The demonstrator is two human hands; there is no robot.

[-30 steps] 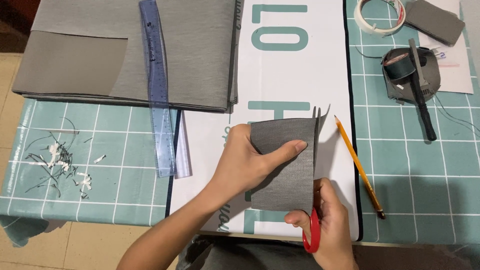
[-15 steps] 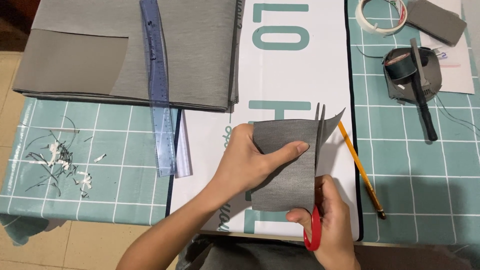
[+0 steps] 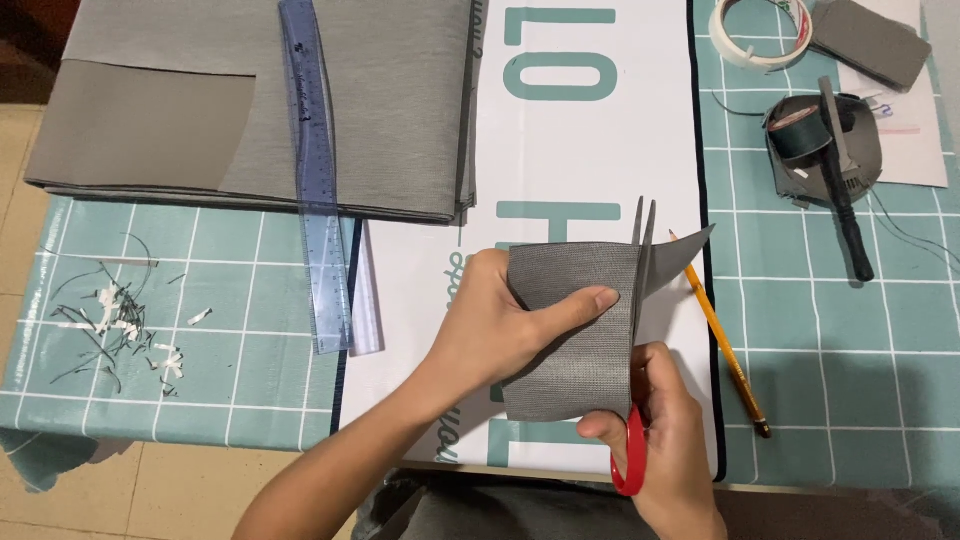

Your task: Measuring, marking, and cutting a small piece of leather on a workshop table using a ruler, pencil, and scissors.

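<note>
My left hand (image 3: 510, 335) pinches a small grey fabric piece (image 3: 575, 345) and holds it up over the white printed sheet (image 3: 590, 150). My right hand (image 3: 665, 440) grips red-handled scissors (image 3: 637, 300), whose blades run up the fabric's right side and poke out past its top edge. A narrow grey strip (image 3: 680, 265) right of the blades bends away from the piece. The scissors' lower blade part is hidden behind the fabric.
A yellow pencil (image 3: 718, 335) lies just right of the scissors. A blue ruler (image 3: 315, 180) rests across folded grey fabric (image 3: 390, 100) at top left. Fabric scraps (image 3: 110, 325) litter the teal cutting mat (image 3: 850, 360). A tape roll (image 3: 757, 30), dark tool (image 3: 840, 170) and thread spool (image 3: 800, 135) sit top right.
The scissor blades have advanced up along the fabric's right edge and now stick out above it. The cut strip has peeled further to the right.
</note>
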